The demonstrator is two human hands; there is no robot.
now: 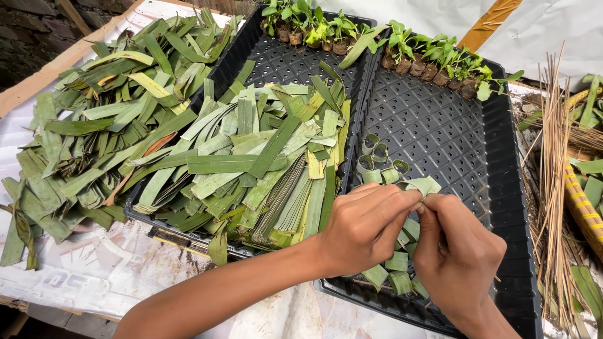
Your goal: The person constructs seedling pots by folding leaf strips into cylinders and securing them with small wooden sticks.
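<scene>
At your far left, a loose heap of cut green leaf strips lies on the pale sheet-covered table. Next to it, a black perforated plastic tray holds more flat green strips, with small green seedlings in rolled leaf pots along its far edge. Your left hand has its fingers pinched narrow on a pale green leaf strip being rolled, which sits just above the near part of the second black perforated tray. Your right hand meets it, fingertips pressed against the same strip. Finished leaf rings stand just beyond your hands, and another row of seedlings lines that tray's far edge. At far right lies a bundle of thin dry brown sticks.
</scene>
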